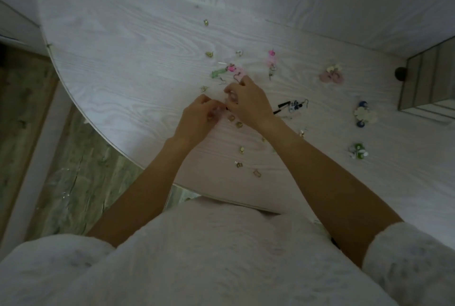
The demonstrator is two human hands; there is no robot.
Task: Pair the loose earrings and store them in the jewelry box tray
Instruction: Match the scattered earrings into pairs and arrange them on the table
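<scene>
- Landmark = jewelry box, mirrored, at far right edge of the pale wood-grain table; a dark round knob sits on its left side. Can't tell from this view whether a tray is open.
- Left hand and right hand meet mid-table, well left of the box, fingertips almost touching each other.
- Left fingers curled in, pinched together on smth small and pale/clear; can't tell exactly what it is.
- Right fingers also bunched tight, thumb to fingertips, clamped on a small pale piece; too blurry to name.
- Loose earrings scattered left of the box:
- pink-and-cream pair nearest, just left of the knob.
- white flower w/ blue discs below-left of the box, near it.
- green-and-white pair further below that.
- blue-white hook earring w/ black stick pieces just right of the right hand, between hand and box.
- pink dangly earring beyond the right hand.
- pink and green cluster just beyond both hands, touching right fingertips or nearly so.
- small gold studs dotted farther left, well apart from the box; more gold bits near the wrists, on the table's near side.
- Person wears a white fuzzy top, sleeves pushed up.
</scene>
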